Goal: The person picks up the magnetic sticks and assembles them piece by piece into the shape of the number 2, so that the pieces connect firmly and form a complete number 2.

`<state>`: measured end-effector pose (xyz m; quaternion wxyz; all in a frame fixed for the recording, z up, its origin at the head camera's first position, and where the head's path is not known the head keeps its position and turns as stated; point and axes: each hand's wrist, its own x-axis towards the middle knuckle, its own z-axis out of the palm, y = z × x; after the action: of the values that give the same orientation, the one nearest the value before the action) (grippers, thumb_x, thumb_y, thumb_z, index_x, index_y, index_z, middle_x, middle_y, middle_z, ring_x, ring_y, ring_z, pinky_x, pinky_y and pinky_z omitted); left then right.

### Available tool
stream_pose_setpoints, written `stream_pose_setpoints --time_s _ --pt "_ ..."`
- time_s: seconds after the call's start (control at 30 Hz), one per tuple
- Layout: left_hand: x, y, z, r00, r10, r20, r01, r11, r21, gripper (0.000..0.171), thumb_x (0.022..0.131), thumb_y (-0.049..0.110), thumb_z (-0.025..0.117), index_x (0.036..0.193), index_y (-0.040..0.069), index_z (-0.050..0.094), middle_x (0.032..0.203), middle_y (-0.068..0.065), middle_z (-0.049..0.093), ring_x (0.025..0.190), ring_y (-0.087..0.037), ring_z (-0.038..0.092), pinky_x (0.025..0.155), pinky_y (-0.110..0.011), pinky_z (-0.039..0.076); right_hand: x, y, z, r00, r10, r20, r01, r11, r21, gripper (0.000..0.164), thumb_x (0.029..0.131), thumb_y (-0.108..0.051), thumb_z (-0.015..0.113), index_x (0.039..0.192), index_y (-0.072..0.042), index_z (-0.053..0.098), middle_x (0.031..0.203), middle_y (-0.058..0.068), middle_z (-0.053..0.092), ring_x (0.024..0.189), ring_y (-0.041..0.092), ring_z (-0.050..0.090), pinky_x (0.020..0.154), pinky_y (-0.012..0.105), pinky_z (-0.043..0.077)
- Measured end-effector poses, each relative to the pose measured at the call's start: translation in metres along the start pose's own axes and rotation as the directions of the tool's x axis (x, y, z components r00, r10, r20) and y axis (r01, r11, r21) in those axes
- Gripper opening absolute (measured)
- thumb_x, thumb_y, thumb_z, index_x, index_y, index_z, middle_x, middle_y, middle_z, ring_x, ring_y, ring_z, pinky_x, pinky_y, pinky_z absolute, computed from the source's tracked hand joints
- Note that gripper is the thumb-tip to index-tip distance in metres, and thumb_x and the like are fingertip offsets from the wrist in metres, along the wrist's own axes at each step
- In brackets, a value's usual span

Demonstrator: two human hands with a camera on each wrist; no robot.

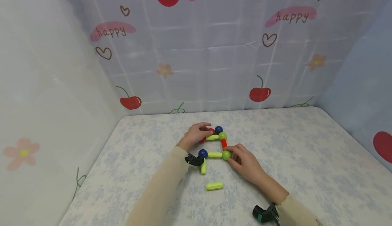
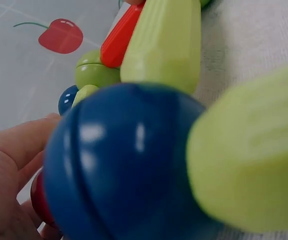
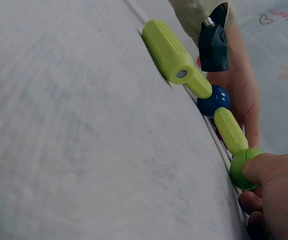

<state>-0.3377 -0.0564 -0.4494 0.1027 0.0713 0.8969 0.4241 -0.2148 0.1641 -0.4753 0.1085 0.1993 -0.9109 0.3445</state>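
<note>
Toy building rods and balls are joined in a shape on the table. My left hand [image 1: 196, 133] curls over its far left part, gripping a red ball [image 1: 211, 130], with another red ball partly hidden below the fingers. With thumb and fingers, my right hand [image 1: 247, 164] pinches the near green ball [image 1: 226, 155]; its index finger lies by the red rod [image 1: 224, 143]. That rod runs to the far green ball [image 1: 222, 136], beside a blue ball [image 1: 218, 129] and a yellow-green rod [image 1: 212, 137]. Another yellow-green rod [image 1: 215, 155] links the near green ball to a near blue ball [image 2: 128, 160].
From the near blue ball, a yellow-green rod [image 1: 203, 167] points toward me. A loose yellow-green rod [image 1: 214, 186] lies nearer, a metal disc showing in its end. A patterned cloth [image 1: 122, 185] covers the table, and a printed curtain [image 1: 208, 83] hangs behind its far edge.
</note>
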Motion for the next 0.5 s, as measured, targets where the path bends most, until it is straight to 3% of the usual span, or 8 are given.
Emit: stream_pose_setpoints --time_s 0.17,0.5 --pt "-0.0001 0.0000 0.0007 1.000 -0.019 -0.004 0.019 0.999 -0.046 0.036 0.095 0.035 0.068 0.131 0.030 0.065 0.128 0.000 0.067 0.122 -0.025 0.057 0.115 -0.058 0.017 -0.0003 0.0008 0.0000 1.000 -0.001 0.001 0.001 1.000 0.001 0.037 0.091 -0.012 0.073 0.127 -0.018 0.065 0.097 -0.002 0.057 0.072 0.001 0.045 0.061 0.021 0.041" --pt "0.0006 -0.0020 0.0022 0.999 -0.017 -0.037 0.016 0.999 -0.029 0.033 0.097 0.034 0.066 0.129 0.029 0.067 0.125 0.000 0.068 0.117 -0.023 0.058 0.109 -0.055 0.024 -0.0010 0.0009 -0.0011 1.000 -0.005 0.009 0.005 1.000 0.002 0.037 0.092 -0.013 0.071 0.128 -0.019 0.065 0.099 -0.004 0.057 0.073 0.000 0.045 0.061 0.021 0.041"
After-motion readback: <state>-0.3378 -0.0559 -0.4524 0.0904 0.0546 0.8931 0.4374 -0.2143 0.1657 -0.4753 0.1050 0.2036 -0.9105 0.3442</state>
